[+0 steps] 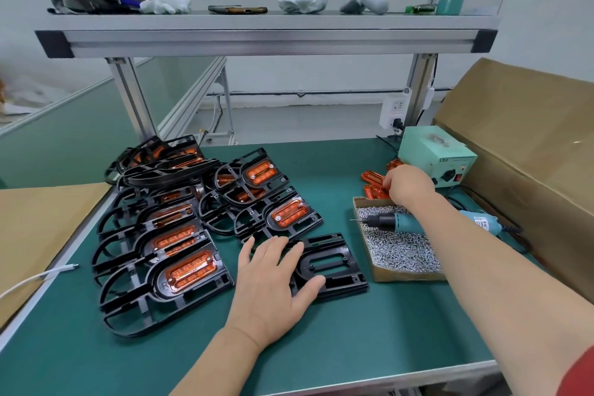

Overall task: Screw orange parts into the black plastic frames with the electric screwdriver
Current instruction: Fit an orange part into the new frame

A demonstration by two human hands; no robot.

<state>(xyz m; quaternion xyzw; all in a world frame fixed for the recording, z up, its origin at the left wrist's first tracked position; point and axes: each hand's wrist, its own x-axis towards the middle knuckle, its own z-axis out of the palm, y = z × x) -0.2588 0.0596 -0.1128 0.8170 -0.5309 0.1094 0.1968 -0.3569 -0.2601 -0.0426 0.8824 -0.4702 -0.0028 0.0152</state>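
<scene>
Left hand (273, 280) lay spread flat on empty black plastic frame (334, 264); right hand (406, 185) pinched loose orange parts (373, 185) across green bench (385, 331).

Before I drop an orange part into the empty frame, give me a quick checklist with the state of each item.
1. Empty frame flat on the mat, opening clear: ok.
2. Left hand steadying the frame: ok, palm rests on its left end.
3. Right hand has an orange part: cannot tell; fingers are at the pile, grip hidden.
4. Screwdriver within reach: ok, lying across the screw box, not in hand.
5. Screws available: ok, the box is full.
6. Finished frames clear of the work spot: ok, stacked to the left.
</scene>
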